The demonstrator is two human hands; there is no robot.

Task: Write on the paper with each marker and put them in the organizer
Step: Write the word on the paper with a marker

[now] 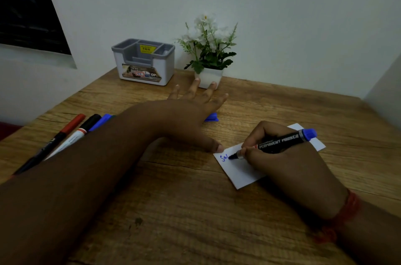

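The left hand lies flat on the wooden table with its fingers spread wide and holding nothing, and its thumb presses down the near corner of the white paper. The right hand rests on the paper with its fingers closed tight around the blue marker, whose tip touches the paper next to some blue letters. A blue cap peeks out just past the left hand, more markers lie behind the left arm, and the gray organizer stands far beyond the left fingers, beside a small potted plant.
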